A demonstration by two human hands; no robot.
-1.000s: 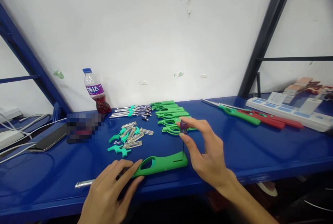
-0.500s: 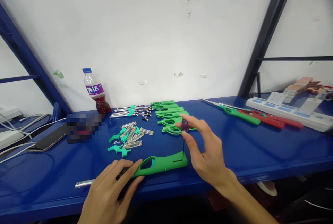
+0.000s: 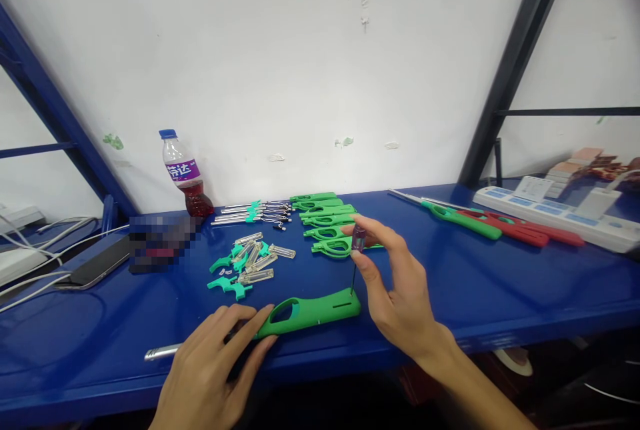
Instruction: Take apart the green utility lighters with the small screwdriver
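Note:
A green lighter (image 3: 320, 311) with a metal tube lies near the table's front edge. My left hand (image 3: 215, 357) grips it at the front of its handle, fingers closed round it. My right hand (image 3: 400, 290) pinches the purple handle of a small screwdriver (image 3: 358, 239), held nearly upright. The screwdriver's tip touches the right end of the green lighter. Behind lie several green handle shells (image 3: 333, 248) in a column. To their left are clear fuel tanks (image 3: 259, 276) and teal triggers (image 3: 235, 289), with metal tubes and wires (image 3: 237, 219) farther back.
A bottle of red drink (image 3: 187, 180) stands by the wall at the back left. A phone (image 3: 97, 263) and white cables lie on the left. Green and red lighters (image 3: 515, 229) lie at the right beside a white power strip (image 3: 560, 213).
The screwdriver's handle has turned slightly and leans a little more to the right, its tip still on the lighter. My left hand has hardly moved.

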